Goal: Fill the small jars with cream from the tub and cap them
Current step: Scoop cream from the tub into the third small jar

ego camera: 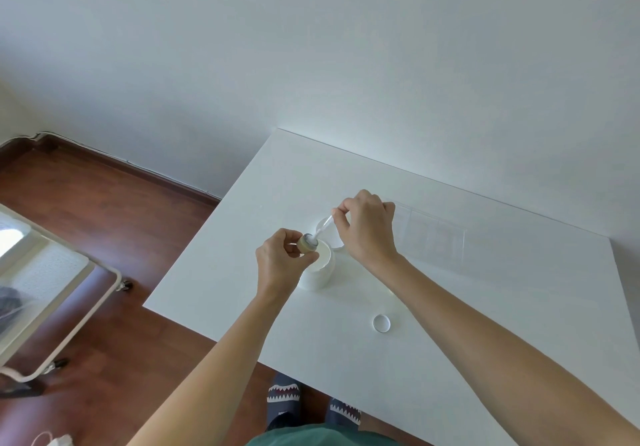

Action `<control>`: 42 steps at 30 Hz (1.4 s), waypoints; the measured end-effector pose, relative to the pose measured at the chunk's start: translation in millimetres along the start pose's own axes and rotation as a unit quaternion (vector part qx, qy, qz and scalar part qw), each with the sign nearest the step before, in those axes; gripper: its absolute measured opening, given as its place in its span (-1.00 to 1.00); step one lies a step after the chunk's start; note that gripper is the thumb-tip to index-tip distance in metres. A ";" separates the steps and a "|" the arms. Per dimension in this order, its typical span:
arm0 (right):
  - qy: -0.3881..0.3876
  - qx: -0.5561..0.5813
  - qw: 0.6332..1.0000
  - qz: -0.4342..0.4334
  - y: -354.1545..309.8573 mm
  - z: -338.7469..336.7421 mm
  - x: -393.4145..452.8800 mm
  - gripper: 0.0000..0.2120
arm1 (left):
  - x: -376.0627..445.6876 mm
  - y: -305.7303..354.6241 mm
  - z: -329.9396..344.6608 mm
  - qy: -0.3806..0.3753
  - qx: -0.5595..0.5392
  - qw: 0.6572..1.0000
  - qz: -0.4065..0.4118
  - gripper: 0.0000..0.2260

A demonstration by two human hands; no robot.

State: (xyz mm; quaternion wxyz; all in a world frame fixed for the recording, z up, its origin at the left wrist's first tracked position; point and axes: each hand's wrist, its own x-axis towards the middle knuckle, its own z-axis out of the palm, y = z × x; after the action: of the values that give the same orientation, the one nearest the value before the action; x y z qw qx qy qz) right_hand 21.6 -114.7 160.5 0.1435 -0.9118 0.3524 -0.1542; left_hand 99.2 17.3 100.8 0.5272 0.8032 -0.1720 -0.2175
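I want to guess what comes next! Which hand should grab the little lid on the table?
Probably the right hand. The small cap lies on its side, and it holds only the thin spatula. The left hand grips the small jar over the tub.

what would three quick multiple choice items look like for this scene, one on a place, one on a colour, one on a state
1. Where does the loose small cap lie?
A. on the table, near the right forearm
B. on the floor
C. on the tub

2. What colour is the table?
A. brown
B. white
C. black

3. How is the small jar held?
A. standing on the table, capped
B. lying in the clear tray
C. open, in the left hand's grip over the tub

Key: 1 A, it rests alone on the tabletop. 2 B, the top is white. 3 C, the left hand holds it above the tub while the right hand brings a clear spatula to its mouth.
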 end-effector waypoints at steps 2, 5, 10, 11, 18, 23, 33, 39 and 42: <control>0.023 -0.019 0.999 -0.045 -5.5 -0.2 -3.8 -0.74 | 0.4 0.9 0.5 0.000 0.001 1.000 -0.005 -0.73; 0.042 -0.045 0.992 -0.108 -11.7 -0.7 -8.9 -0.75 | 0.4 2.1 0.9 0.000 -0.007 1.000 -0.016 -0.74; 0.068 -0.055 0.979 -0.183 -17.0 -3.9 -13.1 -0.78 | 1.0 5.7 1.9 0.006 -0.023 0.999 -0.029 -0.77; 0.075 -0.057 0.977 -0.191 -17.5 -5.2 -13.3 -0.78 | 1.1 6.3 2.0 0.007 -0.026 0.999 -0.032 -0.77; 0.098 -0.075 0.969 -0.212 -14.5 -12.2 -14.3 -0.80 | 3.9 7.9 3.1 0.007 -0.035 0.999 -0.038 -0.78; 0.105 -0.059 0.971 -0.207 -9.7 -16.1 -12.5 -0.80 | 6.9 5.5 4.7 0.005 -0.036 0.998 -0.045 -0.78; 0.079 0.141 0.987 0.017 11.2 -11.0 1.9 -0.83 | 12.5 -9.1 -7.7 0.016 -0.056 0.998 -0.033 -0.72; 0.038 0.135 0.987 0.080 27.1 18.4 -0.9 -0.82 | 12.7 -26.7 -27.1 0.001 -0.167 0.984 -0.058 -0.69; 0.018 0.047 0.999 -0.006 24.2 37.0 -9.3 -0.84 | 11.2 -32.8 -33.2 -0.010 -0.205 0.977 -0.066 -0.69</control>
State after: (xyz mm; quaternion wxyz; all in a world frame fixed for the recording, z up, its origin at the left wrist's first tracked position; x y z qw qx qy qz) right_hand 14.7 -119.8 116.1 0.1787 -0.9032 0.3419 -0.1879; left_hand 127.9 49.9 80.3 0.6632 0.6856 -0.0759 -0.2903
